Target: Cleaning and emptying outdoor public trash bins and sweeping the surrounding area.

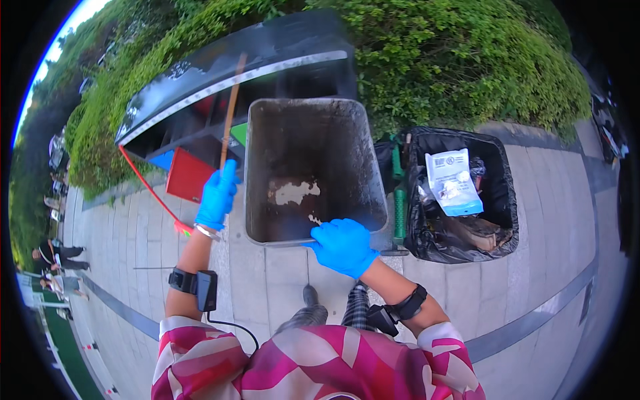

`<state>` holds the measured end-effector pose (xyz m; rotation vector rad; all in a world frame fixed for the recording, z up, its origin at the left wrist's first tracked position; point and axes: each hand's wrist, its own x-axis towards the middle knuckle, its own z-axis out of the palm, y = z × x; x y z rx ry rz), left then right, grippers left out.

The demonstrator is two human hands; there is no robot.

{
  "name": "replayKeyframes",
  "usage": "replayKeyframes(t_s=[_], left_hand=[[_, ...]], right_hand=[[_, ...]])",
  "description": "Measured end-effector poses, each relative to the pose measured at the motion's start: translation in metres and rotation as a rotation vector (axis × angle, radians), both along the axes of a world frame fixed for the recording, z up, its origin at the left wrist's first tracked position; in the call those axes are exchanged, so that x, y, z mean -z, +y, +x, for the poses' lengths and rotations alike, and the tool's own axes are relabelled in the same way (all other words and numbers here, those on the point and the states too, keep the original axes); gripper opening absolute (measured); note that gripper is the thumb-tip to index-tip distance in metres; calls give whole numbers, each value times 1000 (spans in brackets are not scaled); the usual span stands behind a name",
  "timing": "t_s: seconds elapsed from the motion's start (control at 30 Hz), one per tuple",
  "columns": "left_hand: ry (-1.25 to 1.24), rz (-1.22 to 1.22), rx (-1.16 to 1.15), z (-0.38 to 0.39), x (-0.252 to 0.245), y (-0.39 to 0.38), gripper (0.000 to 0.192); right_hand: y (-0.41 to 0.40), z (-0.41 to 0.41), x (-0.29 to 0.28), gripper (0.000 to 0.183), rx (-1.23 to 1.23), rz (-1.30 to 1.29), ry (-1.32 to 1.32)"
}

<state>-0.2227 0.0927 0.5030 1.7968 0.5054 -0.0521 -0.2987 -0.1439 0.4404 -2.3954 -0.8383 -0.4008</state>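
Observation:
My left hand (218, 195), in a blue glove, is closed around a wooden stick (231, 112) that points up and away, left of a deep rectangular bin (254, 160). My right hand (346, 248), gloved the same way, grips the bin's near rim. The bin's mouth faces me, and its inside is stained brown. A pale, ragged patch (296, 193) shows at the bottom. Whether the stick's lower end extends below my left hand is hard to see.
A black waste station (290, 37) with a red panel (186, 175) stands before the hedge (450, 65). A red-handled broom (152, 189) leans at its left. On the right, a bag-lined bin (511, 210) holds a white packet (452, 175) and cardboard (480, 233). People (62, 255) are far left.

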Motion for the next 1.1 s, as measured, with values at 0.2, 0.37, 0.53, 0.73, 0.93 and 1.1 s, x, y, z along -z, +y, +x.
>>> replayKeyframes(t_s=[0.2,0.37,0.53,0.73,0.93,1.1], left_hand=[[125,-36,158,-48,133,103,26],[223,-131,-25,-109,193,167,31],[251,6,-124,-179,214,191,31],[62,8,-186,-187,184,153,40],[-76,45,-270,-176,151,120,38],[-20,406,-203,-150,153,97,25]], right_hand=[[95,-17,70,27,-190,-58,352],[113,-22,84,25,-450,-83,495],[-64,-15,31,39,302,-98,358],[-319,-38,89,49,952,-887,144],[-345,16,79,19,650,-887,651],[-416,12,-51,19,645,-111,893]])
